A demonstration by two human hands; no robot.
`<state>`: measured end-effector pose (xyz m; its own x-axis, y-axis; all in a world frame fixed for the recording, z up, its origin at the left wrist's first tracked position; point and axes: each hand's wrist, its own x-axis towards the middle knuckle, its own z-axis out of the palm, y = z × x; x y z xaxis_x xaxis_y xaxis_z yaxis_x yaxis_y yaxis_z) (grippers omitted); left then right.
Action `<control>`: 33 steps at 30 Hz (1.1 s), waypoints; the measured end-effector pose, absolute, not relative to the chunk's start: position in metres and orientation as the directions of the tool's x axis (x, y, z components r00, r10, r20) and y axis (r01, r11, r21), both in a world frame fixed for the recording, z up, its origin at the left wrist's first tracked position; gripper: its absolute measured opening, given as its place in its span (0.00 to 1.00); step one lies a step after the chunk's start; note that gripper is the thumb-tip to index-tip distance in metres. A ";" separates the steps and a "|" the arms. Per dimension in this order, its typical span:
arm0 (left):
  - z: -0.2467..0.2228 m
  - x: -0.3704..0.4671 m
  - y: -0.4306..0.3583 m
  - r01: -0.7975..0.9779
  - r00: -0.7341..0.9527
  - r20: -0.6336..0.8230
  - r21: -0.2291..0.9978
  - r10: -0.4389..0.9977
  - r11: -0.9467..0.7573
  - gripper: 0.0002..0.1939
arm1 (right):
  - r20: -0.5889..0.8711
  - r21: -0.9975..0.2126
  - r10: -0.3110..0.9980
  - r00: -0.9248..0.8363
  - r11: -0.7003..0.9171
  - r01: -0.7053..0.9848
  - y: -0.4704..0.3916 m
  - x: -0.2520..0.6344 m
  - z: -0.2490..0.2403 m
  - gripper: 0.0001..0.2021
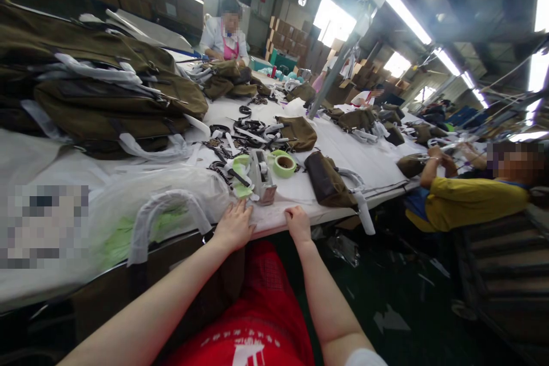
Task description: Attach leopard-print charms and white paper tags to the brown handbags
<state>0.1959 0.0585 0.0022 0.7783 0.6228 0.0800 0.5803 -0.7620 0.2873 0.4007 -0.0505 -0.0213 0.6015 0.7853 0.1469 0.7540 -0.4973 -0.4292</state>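
Note:
My left hand (234,226) lies on the white table near its front edge, fingers stretched out, just in front of a grey tape dispenser (262,178). Light green paper (242,176) lies at its fingertips. To its right, my right hand (297,223) rests at the table edge with the fingers curled in. Whatever it may pinch is too small to make out. Beyond the hands sits a roll of light green tape (284,166). A brown bag with a dark panel (328,180) lies to the right, its wrapped handle hanging over the edge.
Brown bags (120,97) are piled at the left. Dark straps (251,131) lie mid-table beside a small brown pouch (298,132). A bag with a wrapped handle (160,209) stands against the near edge. Co-workers sit across and at right; a metal post (332,83) rises from the table.

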 end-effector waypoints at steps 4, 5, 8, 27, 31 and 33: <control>0.005 0.194 0.057 0.586 0.769 0.061 0.330 0.636 -0.741 0.27 | 0.211 -0.483 0.733 0.646 -0.496 0.721 -0.050 0.402 -0.023 0.07; 0.006 0.194 0.057 0.588 0.767 0.053 0.342 0.640 -0.733 0.27 | 0.230 -0.506 0.710 0.665 -0.496 0.705 -0.050 0.404 -0.023 0.08; 0.008 0.195 0.056 0.596 0.761 0.032 0.361 0.648 -0.718 0.28 | 0.265 -0.587 0.630 0.730 -0.496 0.640 -0.055 0.414 -0.018 0.12; 0.065 0.120 -0.019 0.264 0.863 0.174 0.646 0.475 -0.716 0.18 | 0.280 -0.830 0.895 0.346 0.045 0.557 -0.138 0.332 0.068 0.08; 0.063 0.090 -0.019 0.350 0.856 0.089 0.625 0.509 -0.698 0.21 | 0.218 -0.799 0.907 0.361 -0.047 0.600 -0.137 0.341 0.061 0.08; 0.060 0.081 -0.021 0.427 0.845 0.010 0.589 0.535 -0.686 0.21 | 0.243 -0.754 0.904 0.351 -0.051 0.655 -0.134 0.332 0.061 0.08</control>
<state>0.0805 -0.0209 0.0596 0.8447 0.5352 0.0104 0.4275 -0.6861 0.5887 0.3321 -0.1336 0.0610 0.3510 0.9042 0.2434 0.6547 -0.0511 -0.7542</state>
